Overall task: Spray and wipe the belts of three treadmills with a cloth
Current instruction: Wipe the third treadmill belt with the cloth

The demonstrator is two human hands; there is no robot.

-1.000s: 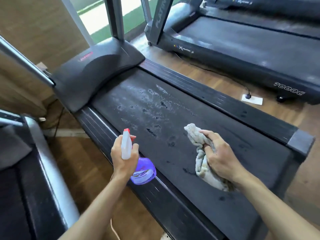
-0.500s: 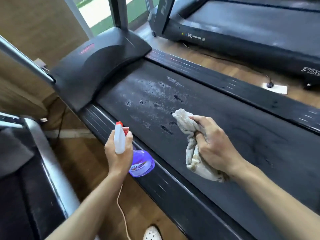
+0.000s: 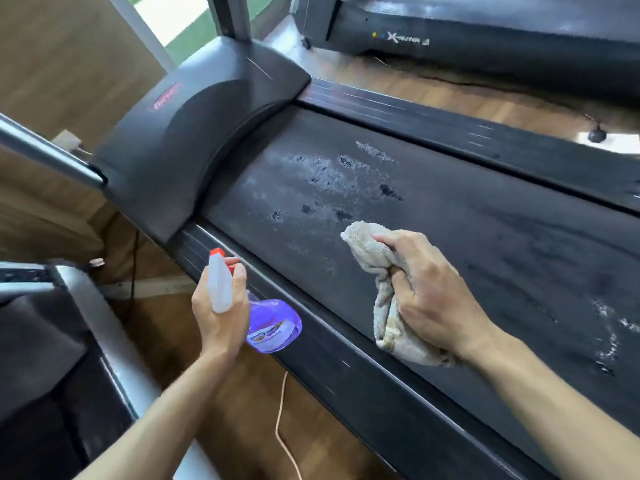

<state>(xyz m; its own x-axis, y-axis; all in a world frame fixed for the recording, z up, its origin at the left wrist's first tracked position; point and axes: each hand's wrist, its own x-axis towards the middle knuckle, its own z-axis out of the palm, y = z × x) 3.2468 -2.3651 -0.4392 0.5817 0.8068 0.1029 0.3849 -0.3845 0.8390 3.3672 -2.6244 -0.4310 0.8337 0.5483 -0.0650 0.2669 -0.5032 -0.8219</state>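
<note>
A black treadmill belt (image 3: pixel 467 237) runs diagonally across the view, with wet spray spots near its front end by the grey motor cover (image 3: pixel 207 133). My left hand (image 3: pixel 218 320) grips a purple spray bottle (image 3: pixel 273 327) with a white and red trigger head, held over the belt's left side rail. My right hand (image 3: pixel 429 299) grips a bunched beige cloth (image 3: pixel 374 265) just over the belt, right below the wet spots. More droplets show at the far right of the belt.
A second treadmill (image 3: pixel 485 36) stands at the top right across a strip of wooden floor. A third treadmill's silver rail (image 3: pixel 104 341) lies at the lower left. A floor socket with a black plug (image 3: pixel 595 135) sits at right, and a thin cord (image 3: pixel 280 427) lies on the floor.
The view has moved closer to the belt's front end. My right hand has carried the cloth forward along the belt toward the wet spots. My left hand keeps the bottle over the side rail.
</note>
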